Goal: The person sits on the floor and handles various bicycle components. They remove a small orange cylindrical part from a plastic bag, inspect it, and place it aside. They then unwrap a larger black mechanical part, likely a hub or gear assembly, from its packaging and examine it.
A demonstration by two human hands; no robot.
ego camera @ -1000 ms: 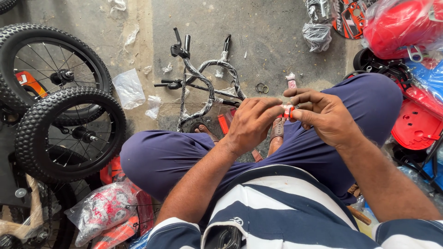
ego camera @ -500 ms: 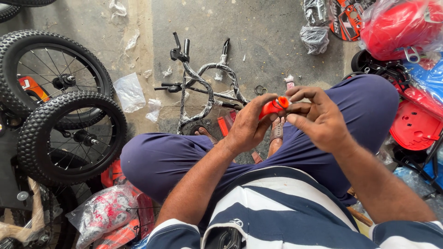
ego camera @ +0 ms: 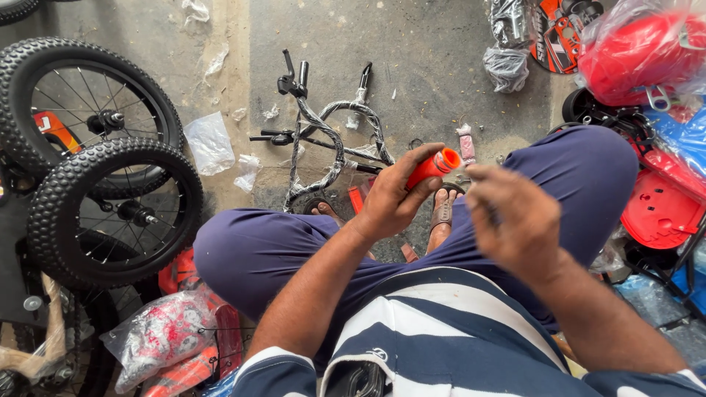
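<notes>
Since half a second ago the right hand has drawn away from the orange tubular rubber handlebar grip, which both hands were pinching together then; it now hangs blurred just right of centre, near the tube but apart from it, fingers curled loosely, and whether it holds anything small cannot be told. Only the left hand has the tube now, fingers and thumb wrapped firmly round its lower half, the open end tilted up to the right at mid-frame above the person's crossed legs in dark blue trousers. Beyond the hands, at upper centre, a wrapped black metal bicycle handlebar lies on the grey concrete floor. Two black knobbly-tyred spoked wheels overlap along the left edge, and red plastic parts in clear bags fill the upper right corner.
</notes>
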